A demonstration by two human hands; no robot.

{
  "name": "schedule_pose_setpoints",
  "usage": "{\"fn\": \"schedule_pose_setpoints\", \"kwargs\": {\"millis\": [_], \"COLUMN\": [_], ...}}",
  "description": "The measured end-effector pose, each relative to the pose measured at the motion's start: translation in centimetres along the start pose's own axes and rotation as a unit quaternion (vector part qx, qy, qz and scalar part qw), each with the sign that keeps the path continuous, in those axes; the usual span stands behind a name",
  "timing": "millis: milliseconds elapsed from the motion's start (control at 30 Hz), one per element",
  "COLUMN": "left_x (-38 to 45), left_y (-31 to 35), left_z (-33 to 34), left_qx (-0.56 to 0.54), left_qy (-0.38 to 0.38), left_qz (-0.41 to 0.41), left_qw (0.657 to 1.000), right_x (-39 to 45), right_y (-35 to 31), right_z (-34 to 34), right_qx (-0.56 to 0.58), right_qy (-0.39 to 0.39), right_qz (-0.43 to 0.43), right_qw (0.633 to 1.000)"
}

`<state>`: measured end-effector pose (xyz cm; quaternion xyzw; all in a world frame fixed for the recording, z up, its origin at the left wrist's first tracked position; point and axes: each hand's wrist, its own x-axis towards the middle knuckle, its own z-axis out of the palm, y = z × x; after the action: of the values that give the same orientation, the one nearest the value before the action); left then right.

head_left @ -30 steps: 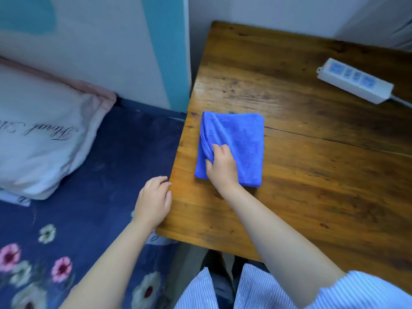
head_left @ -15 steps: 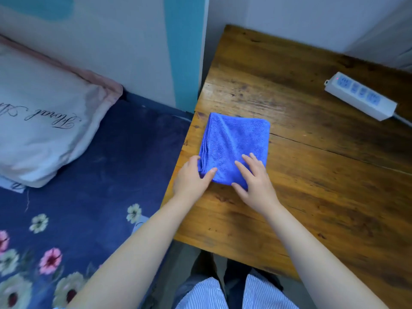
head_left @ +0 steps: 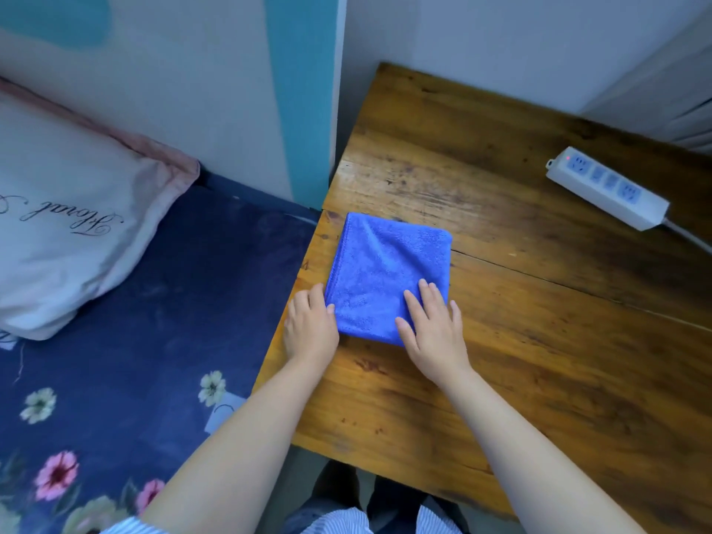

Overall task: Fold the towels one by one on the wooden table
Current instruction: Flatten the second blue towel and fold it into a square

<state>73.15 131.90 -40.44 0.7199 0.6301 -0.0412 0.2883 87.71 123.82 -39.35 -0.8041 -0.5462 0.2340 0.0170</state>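
Bare forearms, no watch or rings; left hand (head_left: 310,329), right hand (head_left: 433,333). Blue-white striped short sleeves (head_left: 127,528); striped shirt hem (head_left: 339,522).

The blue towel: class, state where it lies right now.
In the head view, the folded blue towel lies near the left edge of the wooden table, beside the bed, with both hands at its near edge.

White power strip (head_left: 608,188) at far right w/ red light on; pillow (head_left: 69,221) on floral bedsheet (head_left: 127,341) at left.
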Motion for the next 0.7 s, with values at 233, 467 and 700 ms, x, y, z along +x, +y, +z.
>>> {"fn": "schedule_pose_setpoints", "kwargs": {"millis": [233, 467, 700], "left_x": [1.4, 3.1, 3.5], "left_y": [3.2, 1.4, 0.8], "left_z": [-0.3, 0.4, 0.4], "left_qx": [0.097, 0.209, 0.203], "left_qy": [0.004, -0.09, -0.1], "left_qz": [0.214, 0.219, 0.236], "left_qw": [0.972, 0.949, 0.945], "right_x": [7.1, 12.3, 12.6], "right_y": [1.3, 4.6, 4.6], "right_z": [-3.9, -7.2, -4.3], "right_qx": [0.097, 0.049, -0.057], "right_qy": [0.125, -0.006, 0.096], "right_qz": [0.064, 0.032, 0.065], "right_qw": [0.985, 0.998, 0.992]}}
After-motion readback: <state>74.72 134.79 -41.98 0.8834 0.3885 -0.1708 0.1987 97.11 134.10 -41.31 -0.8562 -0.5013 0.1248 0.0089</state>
